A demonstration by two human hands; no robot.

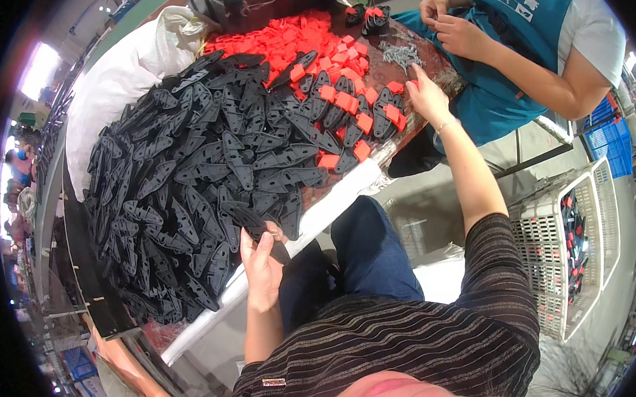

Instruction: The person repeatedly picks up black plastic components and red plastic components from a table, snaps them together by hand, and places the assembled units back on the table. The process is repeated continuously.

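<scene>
My left hand [262, 262] is closed round a flat black plastic part [244, 216] with pointed ends, at the near edge of a big heap of like parts [213, 150]. At the far right of the table my right hand [431, 100] reaches out with its index finger stretched to a small pile of grey metal pieces [401, 55]. Beside its fingers lies a black part with red pieces on it [390, 114]. Several more black parts carrying red blocks [344, 103] lie in a row to the left of that hand.
Behind the black heap spreads a pile of red plastic pieces [298, 36]. A white woven sack [127, 66] lines the left side. Across the table's right end a person in a teal apron [517, 43] works with both hands. A white crate [545, 246] with parts stands at right.
</scene>
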